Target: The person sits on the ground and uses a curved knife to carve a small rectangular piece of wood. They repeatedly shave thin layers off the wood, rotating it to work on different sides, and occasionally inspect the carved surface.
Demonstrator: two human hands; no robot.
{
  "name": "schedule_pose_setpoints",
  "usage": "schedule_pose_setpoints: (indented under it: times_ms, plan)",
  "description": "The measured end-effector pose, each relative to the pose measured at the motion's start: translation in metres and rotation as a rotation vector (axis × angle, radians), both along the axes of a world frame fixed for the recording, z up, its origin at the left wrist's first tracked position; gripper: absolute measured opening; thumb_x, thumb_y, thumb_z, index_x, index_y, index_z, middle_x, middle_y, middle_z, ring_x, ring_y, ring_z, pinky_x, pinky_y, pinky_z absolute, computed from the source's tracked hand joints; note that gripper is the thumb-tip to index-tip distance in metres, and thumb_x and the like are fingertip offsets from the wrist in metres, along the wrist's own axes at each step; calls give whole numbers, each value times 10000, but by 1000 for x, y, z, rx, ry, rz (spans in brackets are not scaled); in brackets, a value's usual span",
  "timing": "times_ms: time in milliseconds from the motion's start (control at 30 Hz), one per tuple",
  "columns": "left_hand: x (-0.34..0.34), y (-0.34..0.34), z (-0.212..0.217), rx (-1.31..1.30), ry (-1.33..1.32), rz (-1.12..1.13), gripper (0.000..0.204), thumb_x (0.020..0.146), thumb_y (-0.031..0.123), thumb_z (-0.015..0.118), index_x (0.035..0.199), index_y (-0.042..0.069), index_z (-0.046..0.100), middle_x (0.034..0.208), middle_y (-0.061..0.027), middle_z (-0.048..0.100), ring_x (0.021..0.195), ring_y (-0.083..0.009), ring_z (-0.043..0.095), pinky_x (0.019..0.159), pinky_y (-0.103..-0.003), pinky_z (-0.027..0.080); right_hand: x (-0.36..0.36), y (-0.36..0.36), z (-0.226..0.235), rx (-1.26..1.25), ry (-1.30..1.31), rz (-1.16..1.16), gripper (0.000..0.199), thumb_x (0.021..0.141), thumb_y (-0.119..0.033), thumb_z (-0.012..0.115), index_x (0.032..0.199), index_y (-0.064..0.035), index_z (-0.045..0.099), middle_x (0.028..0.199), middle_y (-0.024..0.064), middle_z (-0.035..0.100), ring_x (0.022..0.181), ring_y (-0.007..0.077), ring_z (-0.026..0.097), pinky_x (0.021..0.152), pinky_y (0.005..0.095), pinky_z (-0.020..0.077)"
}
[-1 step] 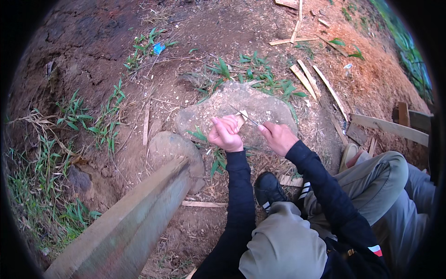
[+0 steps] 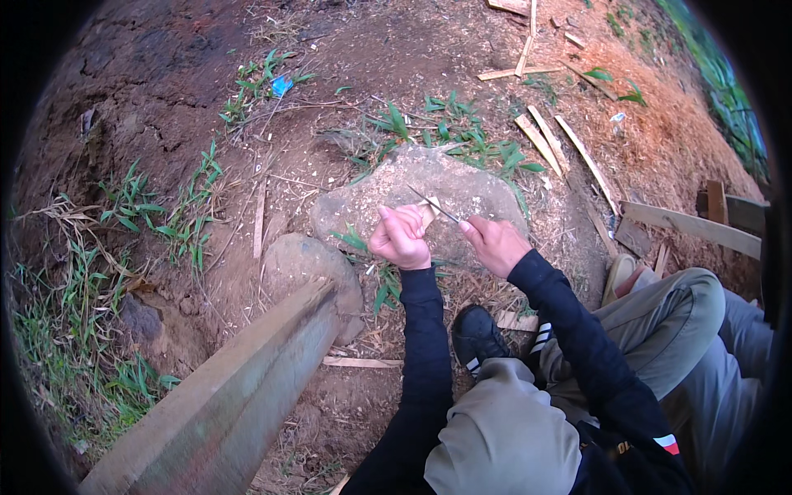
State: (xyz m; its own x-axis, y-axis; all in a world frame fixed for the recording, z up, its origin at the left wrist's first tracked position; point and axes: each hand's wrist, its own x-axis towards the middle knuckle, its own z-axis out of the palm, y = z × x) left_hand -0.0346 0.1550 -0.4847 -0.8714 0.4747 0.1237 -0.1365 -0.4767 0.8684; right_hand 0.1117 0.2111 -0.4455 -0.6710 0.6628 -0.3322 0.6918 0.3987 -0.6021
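Head view, looking down at bare earth with tufts of grass: a person sits or crouches, both black-sleeved arms reaching forward over a large flat grey stone (image 2: 429,194). The left hand (image 2: 402,238) is curled closed around a small pale piece of wood (image 2: 431,208), held just above the stone's near edge. The right hand (image 2: 497,244) is closed on the handle of a thin knife (image 2: 433,204), whose blade angles up and left to meet the pale piece. A smaller rounded stone (image 2: 309,268) lies just left of the hands. A weathered timber beam (image 2: 223,404) crosses the lower left. Split bamboo strips (image 2: 553,144) lie scattered beyond the stone, on the right.
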Motion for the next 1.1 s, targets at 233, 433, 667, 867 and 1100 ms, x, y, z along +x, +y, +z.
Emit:
schedule_pose_setpoints:
  times_ms: [233,433,667,867,1100]
  plan:
    - [8,2,1,-61,160,-9,517,1028,99,389,515,38,383,444,-25,404,383,-106,366,440,-267,325,-7,-10,2,229,-203,24,351,1010,-351,443,886,-40,549,604,215,606,600,406,634,556,504,509]
    - [6,-1,-2,-71,145,-1,526,1032,120,372,510,59,387,443,-17,402,392,-99,367,479,-269,362,-10,-8,-11,269,-168,38,356,1009,-371,443,875,-56,538,561,183,596,541,394,624,500,479,508]
    - [10,2,-4,-79,207,-13,527,1043,142,376,520,75,366,442,3,359,394,-92,341,455,-264,301,-6,2,-20,367,-141,61,352,996,-394,465,873,-71,534,510,159,567,487,378,606,455,468,489]
    - [10,-1,-5,-82,206,-4,533,1045,155,374,517,82,374,437,2,361,391,-91,334,462,-266,312,-1,-3,-33,339,-168,40,336,997,-389,463,913,-69,523,534,165,583,494,381,608,458,469,490]
    - [13,-4,-1,-73,98,69,520,1032,130,386,517,66,374,444,-7,377,395,-98,345,467,-266,327,-16,-2,-26,270,-230,28,337,998,-378,447,907,-68,541,573,181,614,558,373,650,519,475,527]
